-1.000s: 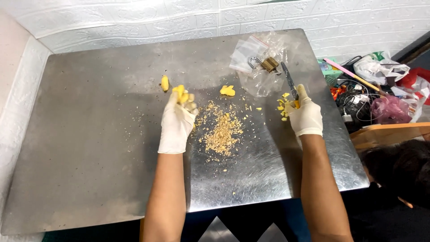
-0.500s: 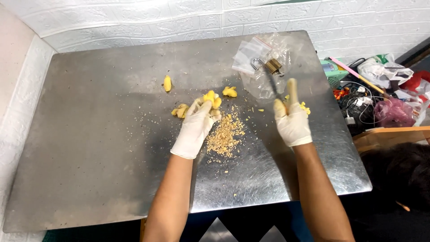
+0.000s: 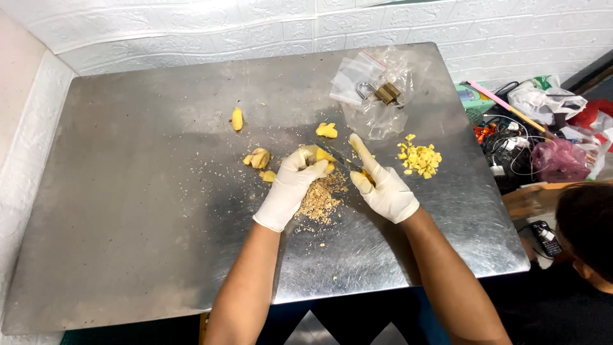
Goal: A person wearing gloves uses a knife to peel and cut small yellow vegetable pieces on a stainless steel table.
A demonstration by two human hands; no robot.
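Frame centre: gloved left hand grasps ginger piece; right hand clenches knife, blade angled up-left touching it.

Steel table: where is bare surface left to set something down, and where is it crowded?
Steel table: bare along its left half and near edge. Crowded mid-table around the left hand, right hand, peel scraps, ginger pieces, chopped pile and plastic bags with padlock.

White-gloved left hand and right hand are showing against grey steel table; yellow ginger piece, tan peel scraps at 6 o'clock.
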